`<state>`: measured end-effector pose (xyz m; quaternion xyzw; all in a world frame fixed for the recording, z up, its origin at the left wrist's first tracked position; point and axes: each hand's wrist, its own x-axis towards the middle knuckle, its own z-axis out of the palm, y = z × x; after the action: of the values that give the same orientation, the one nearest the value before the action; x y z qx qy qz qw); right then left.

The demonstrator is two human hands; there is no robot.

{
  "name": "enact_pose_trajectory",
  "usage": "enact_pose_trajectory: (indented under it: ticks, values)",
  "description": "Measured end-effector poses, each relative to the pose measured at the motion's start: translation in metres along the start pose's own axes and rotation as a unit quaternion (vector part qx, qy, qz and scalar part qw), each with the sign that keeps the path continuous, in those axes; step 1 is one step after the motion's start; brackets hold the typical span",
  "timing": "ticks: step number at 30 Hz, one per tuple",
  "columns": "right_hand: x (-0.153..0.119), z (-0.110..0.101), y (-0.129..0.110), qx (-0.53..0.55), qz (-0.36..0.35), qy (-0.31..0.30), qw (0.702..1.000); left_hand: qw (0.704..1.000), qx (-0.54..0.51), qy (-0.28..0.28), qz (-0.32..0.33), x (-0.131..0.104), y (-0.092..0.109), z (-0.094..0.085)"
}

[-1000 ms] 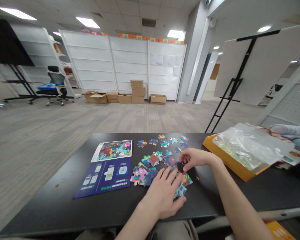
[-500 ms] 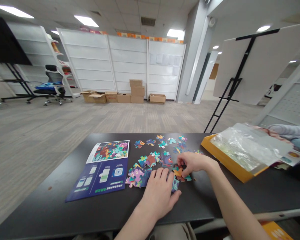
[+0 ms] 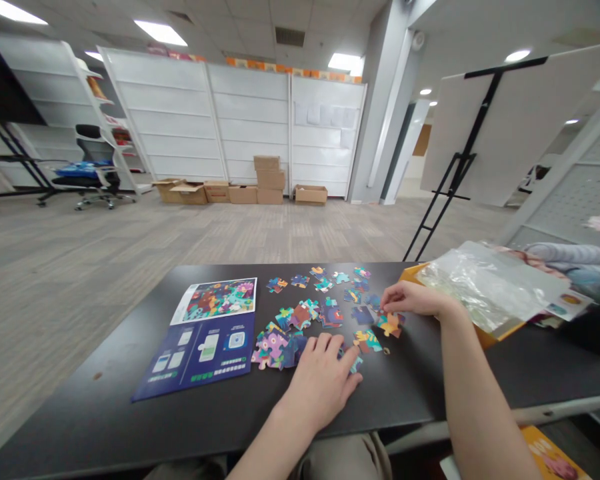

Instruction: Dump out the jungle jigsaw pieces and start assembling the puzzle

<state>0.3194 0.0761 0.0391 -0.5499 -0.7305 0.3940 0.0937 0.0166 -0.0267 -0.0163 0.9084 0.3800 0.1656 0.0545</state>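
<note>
My left hand (image 3: pixel 325 373) lies palm down, fingers spread, over puzzle pieces near the table's front; part of a teal piece (image 3: pixel 356 365) shows beside its fingers. Further right, my right hand (image 3: pixel 400 298) has bent fingers close together above an orange piece (image 3: pixel 391 325); what its fingertips hold, if anything, is hidden. Between the hands is an orange and teal piece (image 3: pixel 367 341). Pink and purple pieces (image 3: pixel 271 347) form a cluster left of my left hand. Behind them are a brown and teal group (image 3: pixel 300 315) and a dark blue and red piece (image 3: pixel 331 313).
A blue sheet (image 3: pixel 200 353) with a printed puzzle picture (image 3: pixel 221 299) lies on the left of the black table (image 3: pixel 105 427). Loose pieces (image 3: pixel 300 281) are scattered toward the back edge. An orange box (image 3: pixel 485 338) with clear plastic (image 3: pixel 490 283) stands at the right.
My right hand has moved right and slightly back, with the orange piece now below it. The orange and teal piece between the hands is uncovered. My left hand has barely moved.
</note>
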Motion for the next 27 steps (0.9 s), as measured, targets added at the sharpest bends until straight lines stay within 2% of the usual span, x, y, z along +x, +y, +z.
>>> enact_pose_trajectory:
  ticks: [4,8,11,16,19,22,27]
  values:
    - [0.002,-0.004,0.020,-0.041,0.065,-0.006,0.997,1.000,0.010,0.005,0.010,0.003,0.001,0.002]
    - [0.009,0.000,0.023,-0.080,0.116,0.021,0.990,1.000,0.000,-0.002,0.006,0.007,0.001,0.001]
    - [0.012,0.004,0.011,-0.108,0.110,0.043,0.987,0.999,-0.038,-0.004,-0.009,0.008,-0.002,-0.002]
    - [0.018,0.029,-0.030,-0.123,0.037,-0.028,0.991,0.994,-0.107,0.006,-0.015,0.006,-0.009,-0.009]
    - [0.021,0.048,-0.049,-0.176,0.025,-0.036,0.983,0.991,-0.130,0.002,0.011,0.002,-0.014,-0.015]
    - [0.022,0.056,-0.054,-0.217,0.050,-0.027,0.974,0.989,-0.141,-0.019,0.047,-0.002,-0.017,-0.020]
    - [0.020,0.048,-0.047,-0.238,0.095,-0.004,0.967,0.985,-0.152,-0.039,0.073,-0.007,-0.021,-0.018]
